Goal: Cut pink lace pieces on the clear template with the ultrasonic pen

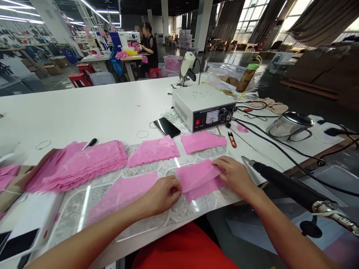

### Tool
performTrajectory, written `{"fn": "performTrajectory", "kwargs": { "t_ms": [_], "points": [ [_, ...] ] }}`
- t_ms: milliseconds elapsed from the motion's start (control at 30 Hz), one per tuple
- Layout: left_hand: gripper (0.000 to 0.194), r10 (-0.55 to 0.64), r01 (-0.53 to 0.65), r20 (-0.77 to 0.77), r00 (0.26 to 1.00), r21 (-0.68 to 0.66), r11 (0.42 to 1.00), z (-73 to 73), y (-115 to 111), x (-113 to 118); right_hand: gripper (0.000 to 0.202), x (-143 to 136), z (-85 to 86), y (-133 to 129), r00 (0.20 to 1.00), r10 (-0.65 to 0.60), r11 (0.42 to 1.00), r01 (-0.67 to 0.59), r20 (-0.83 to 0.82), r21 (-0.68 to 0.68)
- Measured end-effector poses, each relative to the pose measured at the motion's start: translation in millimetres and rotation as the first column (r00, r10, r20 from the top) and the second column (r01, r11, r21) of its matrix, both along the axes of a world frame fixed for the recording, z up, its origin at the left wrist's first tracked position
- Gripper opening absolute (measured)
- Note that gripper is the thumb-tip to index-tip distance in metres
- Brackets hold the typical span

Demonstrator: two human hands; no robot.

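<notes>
Two overlapping pink fabric pieces (196, 177) lie at the front of the table on a clear mat. My left hand (165, 192) is closed at their left edge, thumb and fingers pinched together on the upper piece. At the right end, my right hand (231, 173) pinches the upper piece's corner, which lifts slightly off the one below. Partly under my left forearm lies another pink piece (123, 190). Farther back are a lace-edged pink piece (154, 150) and a folded pink strip (203, 141). A thick stack of pink lace pieces (86, 164) sits to the left.
A control box (204, 104) with a meter stands behind, a phone (167, 127) beside it. Small orange snips (232, 139) lie near the strip. A black corded hand tool (283, 183) projects over the right edge near my right forearm. A lidded glass (290, 127) stands right.
</notes>
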State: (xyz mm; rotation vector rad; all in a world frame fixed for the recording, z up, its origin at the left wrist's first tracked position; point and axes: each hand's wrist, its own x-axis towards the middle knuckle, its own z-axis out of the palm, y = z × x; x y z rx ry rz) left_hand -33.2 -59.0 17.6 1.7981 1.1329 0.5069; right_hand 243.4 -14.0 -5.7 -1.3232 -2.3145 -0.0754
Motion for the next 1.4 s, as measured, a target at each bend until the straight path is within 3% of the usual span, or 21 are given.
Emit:
{"fn": "performTrajectory", "kwargs": {
  "t_ms": [133,267,333,433,500,533,600,733,800,900,1000,1133,1333,1400],
  "points": [
    [0.012,0.097,-0.067,0.132,0.986,-0.218,0.974,-5.0,-1,-7,0.046,-45,21.3,8,0.993,0.111,0.993,-0.110,-0.032,0.044],
    [0.040,0.312,-0.141,0.293,0.904,-0.485,0.863,-2.9,-5,-30,0.043,-108,35.3,3,0.925,0.379,0.924,-0.378,-0.015,0.059],
    [0.054,0.419,-0.167,0.341,0.842,-0.573,0.803,-0.2,-10,-45,0.039,-141,37.7,-6,0.846,0.533,0.846,-0.532,-0.033,0.036],
    [0.067,0.518,-0.183,0.370,0.771,-0.651,0.737,3.6,-21,-66,0.031,-181,40.3,-23,0.670,0.728,0.675,-0.738,-0.148,-0.020],
    [0.062,0.565,-0.213,0.360,0.742,-0.673,0.708,4.5,-28,-77,0.030,-195,43.3,-29,0.562,0.788,0.572,-0.819,-0.249,-0.037],
    [0.056,0.584,-0.235,0.348,0.734,-0.676,0.698,4.3,-32,-82,0.031,-197,44.9,-30,0.537,0.791,0.551,-0.834,-0.293,-0.042],
    [0.044,0.606,-0.285,0.311,0.732,-0.669,0.687,2.8,-37,-89,0.029,-192,46.3,-24,0.569,0.741,0.583,-0.808,-0.356,-0.080],
    [0.037,0.610,-0.394,0.211,0.763,-0.596,0.700,-0.4,-41,-98,0.015,-160,36.4,-3,0.815,0.464,0.756,-0.568,-0.347,-0.325],
    [0.034,0.598,-0.442,0.164,0.784,-0.529,0.725,0.0,-41,-100,0.013,-146,26.6,3,0.898,0.348,0.795,-0.434,-0.268,-0.423],
    [0.029,0.554,-0.468,0.099,0.826,-0.427,0.774,3.1,-39,-101,0.013,-140,13.9,2,0.950,0.269,0.821,-0.311,-0.157,-0.479],
    [0.021,0.502,-0.458,0.043,0.864,-0.344,0.820,6.4,-39,-100,0.006,-146,9.5,-4,0.956,0.274,0.825,-0.291,-0.108,-0.484],
    [0.016,0.450,-0.440,-0.028,0.893,-0.271,0.856,9.3,-41,-106,0.012,-150,15.5,-6,0.947,0.290,0.801,-0.319,-0.137,-0.506],
    [0.025,0.438,-0.460,-0.153,0.886,-0.167,0.872,15.6,-37,-134,0.012,-164,25.1,2,0.948,0.195,0.661,-0.317,-0.252,-0.680],
    [0.027,0.438,-0.467,-0.214,0.873,-0.111,0.877,17.5,-34,-142,0.011,-176,23.7,6,0.952,0.194,0.649,-0.305,-0.237,-0.697]
  ]
}}
